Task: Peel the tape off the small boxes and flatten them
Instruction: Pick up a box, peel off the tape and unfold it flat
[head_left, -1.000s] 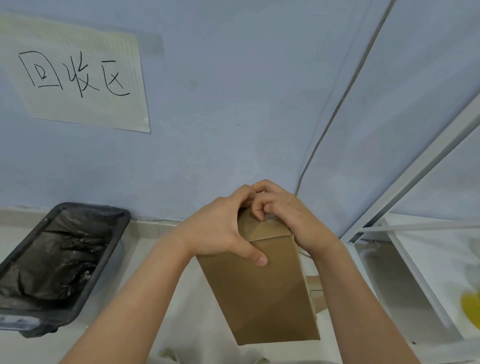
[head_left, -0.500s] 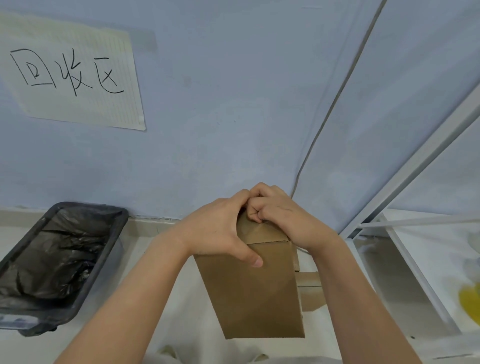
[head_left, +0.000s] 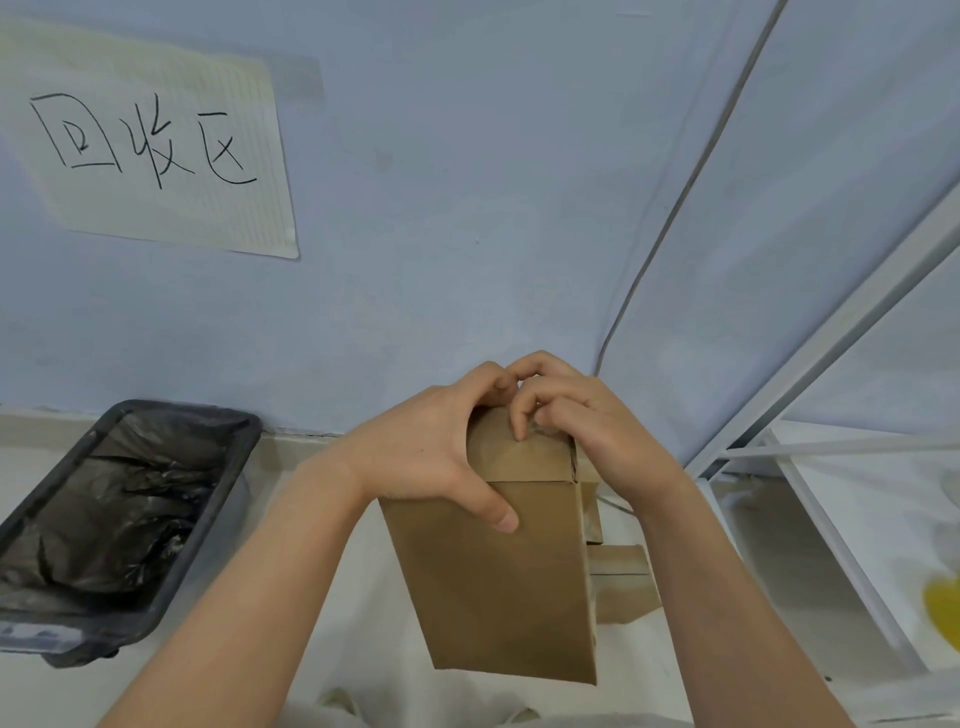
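Black handwritten characters, 回收区, run across a sheet of lined paper (head_left: 156, 145) stuck to the pale blue wall in the upper left of the frame; that is the only writing I can read. Nothing is printed on the faces of the cardboard box (head_left: 498, 582) that I can see: it is plain brown, tall and narrow, held upright in the lower middle of the frame, its near face smooth and its top flap folded shut. My left hand (head_left: 431, 457) grips its upper left corner, fingers curled over the top and the thumb pressed flat on the near face. My right hand (head_left: 582, 431) is curled over the top right edge, its fingertips (head_left: 519, 426) picking at the top flap; I cannot tell whether they have hold of any tape. More brown cardboard (head_left: 623, 582) shows just behind the box, at its right. At lower left stands a black bin (head_left: 124, 525) lined with a black bag. A white metal rack (head_left: 831, 467) fills the right edge.
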